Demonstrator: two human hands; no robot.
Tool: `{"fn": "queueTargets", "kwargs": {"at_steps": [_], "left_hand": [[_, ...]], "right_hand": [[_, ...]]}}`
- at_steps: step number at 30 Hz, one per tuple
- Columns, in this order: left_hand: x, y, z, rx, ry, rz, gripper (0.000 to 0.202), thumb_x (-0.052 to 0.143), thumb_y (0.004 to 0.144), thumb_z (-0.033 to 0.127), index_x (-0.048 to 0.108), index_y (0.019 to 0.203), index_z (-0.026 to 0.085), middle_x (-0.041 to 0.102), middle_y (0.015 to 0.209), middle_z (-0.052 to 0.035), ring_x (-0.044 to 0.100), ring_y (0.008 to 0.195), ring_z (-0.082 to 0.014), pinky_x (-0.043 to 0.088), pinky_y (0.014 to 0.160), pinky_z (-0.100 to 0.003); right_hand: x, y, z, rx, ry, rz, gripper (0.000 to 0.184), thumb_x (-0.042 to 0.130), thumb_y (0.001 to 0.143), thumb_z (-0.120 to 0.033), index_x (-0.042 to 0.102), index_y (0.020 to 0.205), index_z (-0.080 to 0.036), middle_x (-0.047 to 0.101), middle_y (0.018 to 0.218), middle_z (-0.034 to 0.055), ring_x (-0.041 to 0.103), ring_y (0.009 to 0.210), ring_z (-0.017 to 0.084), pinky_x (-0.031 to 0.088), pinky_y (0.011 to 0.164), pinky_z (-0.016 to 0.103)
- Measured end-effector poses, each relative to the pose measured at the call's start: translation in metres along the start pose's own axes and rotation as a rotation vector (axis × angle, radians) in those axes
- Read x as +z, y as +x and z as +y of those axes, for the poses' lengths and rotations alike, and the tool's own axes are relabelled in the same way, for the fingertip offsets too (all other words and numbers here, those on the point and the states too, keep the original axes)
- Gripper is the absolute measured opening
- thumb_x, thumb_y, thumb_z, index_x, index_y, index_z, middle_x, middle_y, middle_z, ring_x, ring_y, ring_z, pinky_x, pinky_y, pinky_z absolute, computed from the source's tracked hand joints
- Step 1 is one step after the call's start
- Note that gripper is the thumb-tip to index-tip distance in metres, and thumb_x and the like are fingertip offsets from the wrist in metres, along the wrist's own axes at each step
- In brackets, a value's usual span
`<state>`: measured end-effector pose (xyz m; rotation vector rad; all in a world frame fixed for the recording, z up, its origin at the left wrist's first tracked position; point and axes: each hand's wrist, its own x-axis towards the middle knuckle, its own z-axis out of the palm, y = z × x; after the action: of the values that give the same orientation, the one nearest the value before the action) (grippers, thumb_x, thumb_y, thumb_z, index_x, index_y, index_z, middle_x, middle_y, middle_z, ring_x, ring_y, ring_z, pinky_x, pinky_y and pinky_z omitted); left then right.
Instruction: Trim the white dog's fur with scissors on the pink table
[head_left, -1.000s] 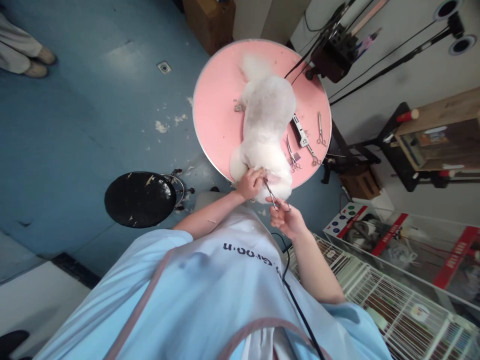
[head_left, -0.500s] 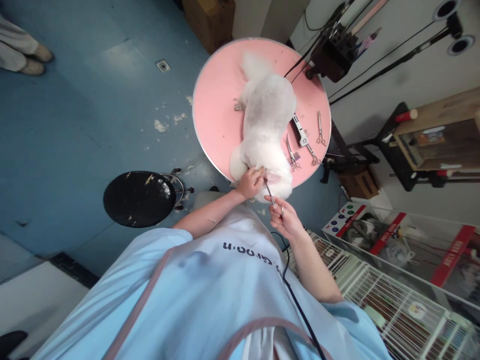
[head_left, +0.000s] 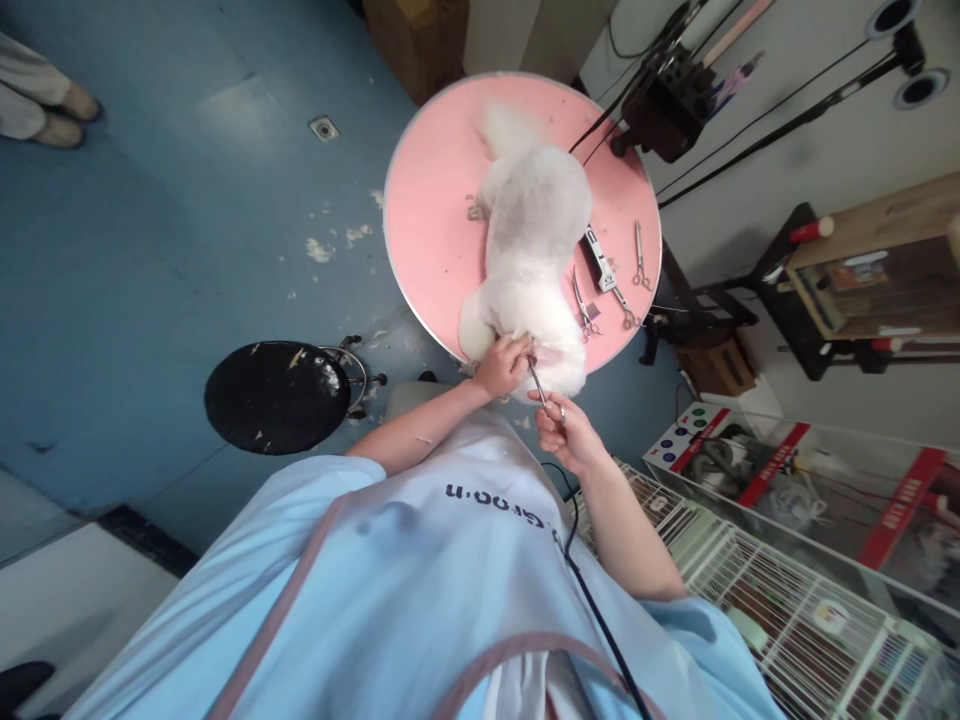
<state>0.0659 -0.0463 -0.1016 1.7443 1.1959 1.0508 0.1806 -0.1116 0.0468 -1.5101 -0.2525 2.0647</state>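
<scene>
A white fluffy dog [head_left: 536, 215] is on the round pink grooming table [head_left: 427, 170], its head end near me. My left hand [head_left: 502, 367] is closed on the fur and ear flap at the dog's head, fingertips pinched together. In my right hand [head_left: 568, 432] are slim ring-handled forceps [head_left: 541, 388], fingers around the rings. Their dark tip touches the bare pink skin of the ear, close to my left fingertips. Curved scissors [head_left: 583, 303], a black-and-white clipper [head_left: 599, 262] and more scissors [head_left: 640, 255] lie right of the dog.
A black round stool [head_left: 277, 397] stands left of the table, with white hair tufts [head_left: 319, 250] on the blue floor. White wire cages [head_left: 780, 600] and a clear case [head_left: 810, 480] are at the right. A black cable hangs over my apron [head_left: 450, 560]. Another person's shoes [head_left: 67, 118] show top left.
Both hands stay at the dog's ear in nearly the same place. My right hand's fingers have shifted slightly on the forceps. The whole view has moved a little.
</scene>
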Motion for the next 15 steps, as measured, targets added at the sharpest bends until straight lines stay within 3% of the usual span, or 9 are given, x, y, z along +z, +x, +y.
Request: {"fn": "queueTargets", "kwargs": {"at_steps": [7,15], "left_hand": [[0.002,0.000,0.001,0.034,0.057,0.010,0.040,0.037,0.083,0.018,0.054,0.118,0.009,0.057,0.107,-0.0145,0.056,0.103,-0.0222,0.048,0.091,-0.038],[0.003,0.000,0.003,0.018,0.075,-0.002,0.039,0.038,0.083,0.019,0.053,0.118,0.010,0.058,0.107,-0.0142,0.055,0.105,-0.0231,0.047,0.093,-0.040]], "right_hand": [[0.004,-0.004,0.006,-0.056,0.035,0.044,0.038,0.070,0.067,-0.027,0.055,0.101,-0.018,0.034,0.052,-0.0117,0.014,0.037,0.000,0.008,0.036,0.015],[-0.003,-0.009,0.015,-0.043,0.439,-0.076,0.039,0.065,0.070,-0.026,0.057,0.107,-0.014,0.029,0.053,-0.0127,0.007,0.039,0.001,0.010,0.034,0.015]]}}
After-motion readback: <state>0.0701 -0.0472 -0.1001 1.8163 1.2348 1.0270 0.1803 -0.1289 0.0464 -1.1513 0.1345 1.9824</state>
